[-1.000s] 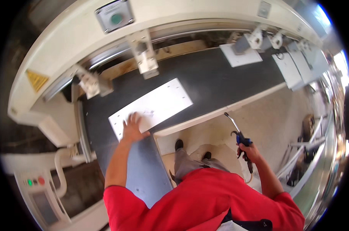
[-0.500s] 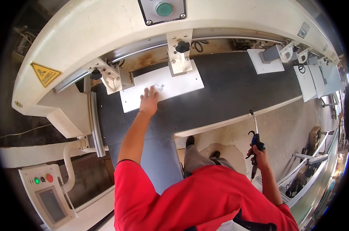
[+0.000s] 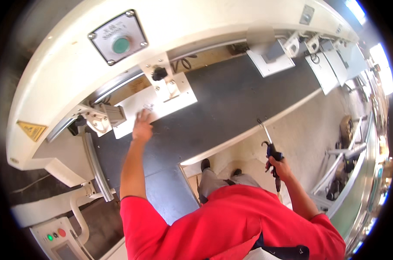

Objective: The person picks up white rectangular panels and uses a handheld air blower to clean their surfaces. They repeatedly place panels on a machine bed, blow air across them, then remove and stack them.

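My left hand (image 3: pixel 142 126) lies on the near edge of a white rectangular panel (image 3: pixel 185 96), its fingers stretched out over the surface close to a small printed mark. The panel rests on a dark work surface (image 3: pixel 222 93), beneath two clamp-like brackets with black knobs. In my right hand (image 3: pixel 279 166) is a black air blow gun (image 3: pixel 272 151) with a thin, bent metal nozzle. The hand wraps round its grip, and the nozzle tip reaches toward the front edge of the work surface. A hose runs down from the gun's lower end.
A cream machine beam with a green button (image 3: pixel 121 44) arches over the far side. Another white panel (image 3: pixel 270 66) sits under a bracket at the far right, near more pale panels (image 3: pixel 324 71). At lower left stands a control box (image 3: pixel 60 240). Metal frames (image 3: pixel 335 173) stand at right.
The whole view has swung, so the machine appears tilted and shifted left. My left hand stays on the panel, and my right hand still grips the air blow gun.
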`<state>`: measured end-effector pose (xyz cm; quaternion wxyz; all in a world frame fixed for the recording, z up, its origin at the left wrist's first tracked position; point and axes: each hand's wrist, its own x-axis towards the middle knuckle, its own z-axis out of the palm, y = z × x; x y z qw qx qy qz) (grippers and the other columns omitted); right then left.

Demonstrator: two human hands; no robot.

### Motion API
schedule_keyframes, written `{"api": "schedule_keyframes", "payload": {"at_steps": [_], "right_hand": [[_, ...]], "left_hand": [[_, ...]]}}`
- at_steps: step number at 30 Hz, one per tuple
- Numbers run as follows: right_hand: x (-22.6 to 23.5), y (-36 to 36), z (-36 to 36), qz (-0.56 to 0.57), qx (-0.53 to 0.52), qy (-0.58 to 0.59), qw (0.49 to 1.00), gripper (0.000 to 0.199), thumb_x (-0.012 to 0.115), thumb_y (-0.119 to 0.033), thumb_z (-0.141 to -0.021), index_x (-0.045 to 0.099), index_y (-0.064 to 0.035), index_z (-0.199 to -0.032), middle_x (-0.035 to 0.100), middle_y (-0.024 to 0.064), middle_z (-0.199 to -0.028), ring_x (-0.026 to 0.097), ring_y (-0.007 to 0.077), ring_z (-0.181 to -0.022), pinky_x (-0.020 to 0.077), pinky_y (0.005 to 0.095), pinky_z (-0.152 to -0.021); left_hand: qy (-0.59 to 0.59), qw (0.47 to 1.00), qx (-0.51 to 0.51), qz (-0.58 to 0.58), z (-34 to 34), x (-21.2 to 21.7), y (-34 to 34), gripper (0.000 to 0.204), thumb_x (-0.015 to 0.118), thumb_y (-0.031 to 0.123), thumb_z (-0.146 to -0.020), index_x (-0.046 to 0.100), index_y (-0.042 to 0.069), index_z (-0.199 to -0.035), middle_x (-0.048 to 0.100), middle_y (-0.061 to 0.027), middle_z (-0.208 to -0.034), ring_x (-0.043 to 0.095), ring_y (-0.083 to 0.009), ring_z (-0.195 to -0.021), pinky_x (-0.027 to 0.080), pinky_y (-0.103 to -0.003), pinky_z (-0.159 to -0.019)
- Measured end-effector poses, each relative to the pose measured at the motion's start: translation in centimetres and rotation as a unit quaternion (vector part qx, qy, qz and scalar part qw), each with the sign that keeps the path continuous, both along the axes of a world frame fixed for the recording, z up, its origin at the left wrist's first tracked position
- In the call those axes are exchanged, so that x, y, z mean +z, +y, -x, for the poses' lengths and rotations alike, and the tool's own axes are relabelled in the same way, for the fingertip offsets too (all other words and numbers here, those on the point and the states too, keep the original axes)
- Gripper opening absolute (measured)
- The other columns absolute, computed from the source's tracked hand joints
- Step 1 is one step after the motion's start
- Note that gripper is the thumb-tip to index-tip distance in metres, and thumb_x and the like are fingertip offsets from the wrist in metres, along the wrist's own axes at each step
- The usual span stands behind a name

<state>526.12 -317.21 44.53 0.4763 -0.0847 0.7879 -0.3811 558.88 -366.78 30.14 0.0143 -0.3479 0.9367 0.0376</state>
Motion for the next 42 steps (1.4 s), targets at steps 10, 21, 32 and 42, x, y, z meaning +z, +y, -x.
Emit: {"api": "schedule_keyframes", "payload": {"at_steps": [10,21,32,42], "right_hand": [[-3.0,-0.1,-1.0,0.017,-0.015,-0.041,0.999,0.031,0.054,-0.029,-0.096,0.057,-0.0026,-0.110,0.064,0.0050,-0.075,0.060,0.0123,-0.060,0.0450,0.0255,-0.048],[-5.2,5.9,4.3,0.030,-0.013,-0.042,0.999,0.025,0.056,-0.025,-0.094,0.060,-0.0020,-0.102,0.065,0.0045,-0.075,0.059,0.0115,-0.062,0.0465,0.0265,-0.051],[-6.2,20.9,18.5,0.061,-0.094,-0.029,0.993,0.024,0.057,-0.026,-0.093,0.061,-0.0045,-0.103,0.064,0.0030,-0.072,0.056,0.0106,-0.057,0.0442,0.0255,-0.050],[-4.1,26.8,30.4,0.085,-0.213,0.014,0.973,0.024,0.058,-0.025,-0.093,0.065,-0.0023,-0.093,0.065,0.0038,-0.076,0.058,0.0109,-0.063,0.0475,0.0261,-0.054]], "left_hand": [[0.596,0.789,0.122,-0.089,7.9,32.1,5.1,0.016,0.061,0.013,-0.092,0.059,-0.003,-0.094,0.065,-0.0053,-0.072,0.060,-0.0073,-0.063,0.045,-0.022,-0.055],[0.648,0.726,0.193,-0.127,11.9,36.0,5.7,0.015,0.065,0.014,-0.088,0.054,0.005,-0.092,0.065,-0.0116,-0.066,0.060,-0.0144,-0.051,0.036,-0.023,-0.042],[0.405,0.800,0.233,0.378,17.6,23.9,10.2,0.030,0.063,0.019,-0.089,0.061,-0.004,-0.107,0.066,-0.0123,-0.088,0.062,-0.0229,-0.077,0.048,-0.033,-0.065],[0.119,0.990,-0.070,-0.040,55.8,3.3,28.5,0.063,0.062,0.038,-0.087,0.045,0.002,-0.135,0.036,-0.0178,-0.147,0.029,-0.0327,-0.139,0.029,-0.044,-0.111]]}}
